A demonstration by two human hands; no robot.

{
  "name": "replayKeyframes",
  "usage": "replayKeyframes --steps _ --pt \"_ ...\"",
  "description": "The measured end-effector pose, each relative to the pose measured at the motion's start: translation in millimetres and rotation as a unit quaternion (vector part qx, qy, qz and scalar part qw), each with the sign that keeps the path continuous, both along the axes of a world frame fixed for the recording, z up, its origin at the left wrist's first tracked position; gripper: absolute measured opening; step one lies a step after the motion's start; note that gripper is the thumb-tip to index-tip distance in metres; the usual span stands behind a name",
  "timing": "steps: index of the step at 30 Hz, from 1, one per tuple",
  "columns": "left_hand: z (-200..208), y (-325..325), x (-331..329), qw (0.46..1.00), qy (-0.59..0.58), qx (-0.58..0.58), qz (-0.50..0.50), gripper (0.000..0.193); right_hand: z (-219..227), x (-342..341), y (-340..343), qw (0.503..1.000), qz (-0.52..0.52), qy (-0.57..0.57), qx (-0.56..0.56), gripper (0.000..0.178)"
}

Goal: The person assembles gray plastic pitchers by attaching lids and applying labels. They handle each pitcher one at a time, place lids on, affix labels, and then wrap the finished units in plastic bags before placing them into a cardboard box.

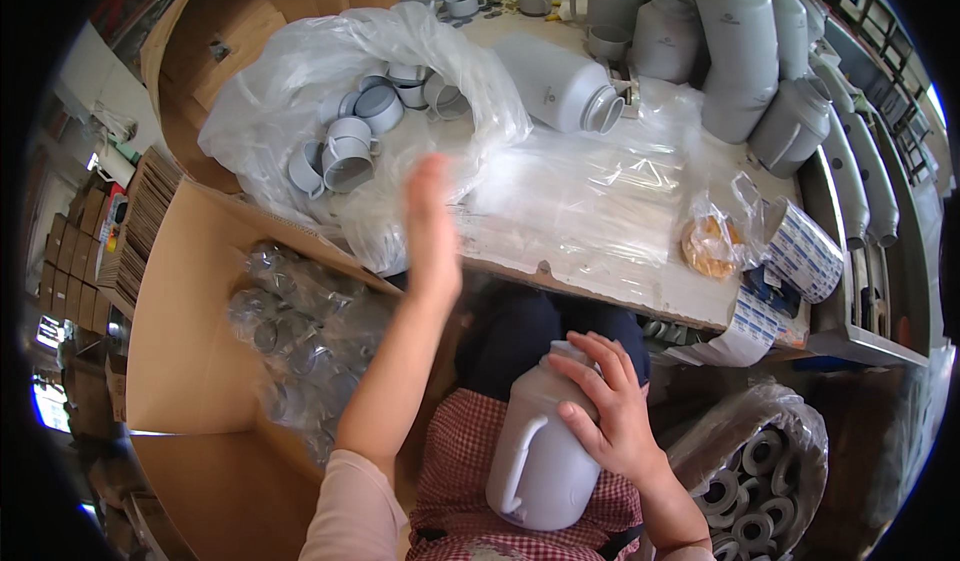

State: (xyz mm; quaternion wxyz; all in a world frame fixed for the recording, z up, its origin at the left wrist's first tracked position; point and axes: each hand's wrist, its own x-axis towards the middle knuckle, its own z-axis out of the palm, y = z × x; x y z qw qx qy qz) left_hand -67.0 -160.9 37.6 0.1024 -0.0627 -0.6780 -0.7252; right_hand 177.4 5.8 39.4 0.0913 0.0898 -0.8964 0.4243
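A light grey jug body (545, 456) with a side handle leans on my lap over a red checked apron. My right hand (615, 411) grips its shoulder and neck, the thumb on the near side and the fingers over the top. My left hand (432, 231), blurred by motion, is raised at the table's front edge with its fingers stretched out and nothing visible in it. Closest to it is a clear plastic bag (275, 86) lying open on the table. Inside the bag are several grey cups (348, 164) with handles.
Several grey jug bodies (738, 36) crowd the table's back right; one jug (565, 86) lies on its side. A cardboard box (185, 311) at left holds clear-wrapped parts (300, 331). At lower right, a bag holds grey rings (755, 531). A printed label roll (805, 251) sits at the table's right.
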Motion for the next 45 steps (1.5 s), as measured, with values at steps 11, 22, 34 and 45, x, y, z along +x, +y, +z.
replayKeyframes --steps 11,22,34,45 --pt "-26 -45 -190 0.912 -0.042 0.182 0.364 0.038 -20 -5 3 0.993 0.024 -0.01 -0.115 0.043" --pt "6 14 125 0.893 0.02 -0.077 -0.444 0.012 -32 -21 13 0.757 -0.109 -0.012 -0.644 0.107" --pt "-43 -11 172 0.925 -0.068 -0.038 -0.373 0.068 -31 24 47 0.818 -0.109 -0.281 -0.489 0.08" --pt "-35 -6 164 0.912 0.046 -0.101 -0.394 0.073 -49 6 4 0.842 -0.129 -0.154 -0.501 0.042"
